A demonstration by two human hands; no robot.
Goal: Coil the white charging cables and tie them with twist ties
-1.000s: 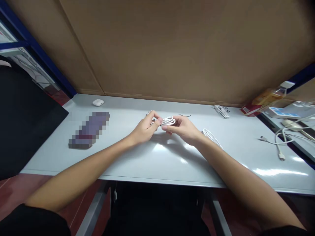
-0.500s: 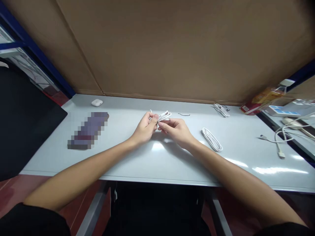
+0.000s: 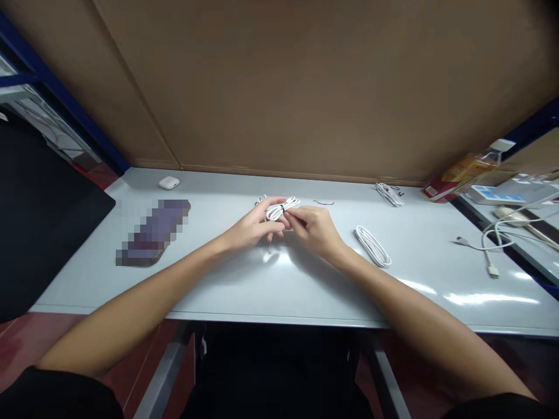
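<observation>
A coiled white cable (image 3: 275, 213) with a black tie round its middle is held above the middle of the table. My left hand (image 3: 253, 225) cradles the coil, its fingers behind and its thumb below. The fingers of my right hand (image 3: 315, 228) are pinched at the black tie, at the right side of the coil. On the table behind my right hand lies a thin black tie (image 3: 324, 202). A second coiled white cable (image 3: 372, 246) lies to the right of my right hand.
The grey table (image 3: 244, 291) also bears a blurred-out phone-like object (image 3: 155, 233), a white case (image 3: 169, 183), a third cable bundle (image 3: 389, 194), a bottle lying tilted (image 3: 465, 174) and loose white cables (image 3: 492, 270). Brown board rises behind.
The coil has turned, and its black tie now shows. My left thumb has moved down off the coil's middle, and my right fingers have closed at the tie. The view has shifted slightly.
</observation>
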